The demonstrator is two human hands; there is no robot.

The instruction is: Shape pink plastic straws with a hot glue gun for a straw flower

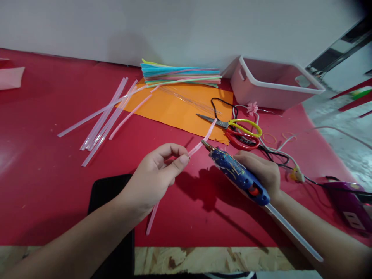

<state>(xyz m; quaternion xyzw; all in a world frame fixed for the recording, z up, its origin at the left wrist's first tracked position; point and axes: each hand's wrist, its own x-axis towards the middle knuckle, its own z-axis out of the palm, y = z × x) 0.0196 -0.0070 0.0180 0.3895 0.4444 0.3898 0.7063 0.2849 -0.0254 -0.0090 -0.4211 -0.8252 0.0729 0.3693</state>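
Observation:
A pink strip (pixel 195 148) is pinched between the thumb and fingers of my left hand (pixel 159 174). Its far end bends up towards the scissors, and a lower pink length (pixel 152 219) shows below the hand. My right hand (pixel 261 170) is wrapped round a blue glue gun (pixel 240 174), whose metal nozzle touches or nearly touches the strip at its bend. A clear glue stick (pixel 295 230) sticks out of the gun's back end. The fingers of my right hand are partly hidden behind the gun.
Scissors (pixel 244 133) with yellow and red handles lie by an orange sheet (pixel 174 112). Behind are bundled pipe cleaners (pixel 180 73) and a white bin (pixel 261 91). Translucent sticks (pixel 104 120) lie left. A black phone-like object (pixel 109 188) is under my left arm. Cables, a purple power strip (pixel 345 205) sit right.

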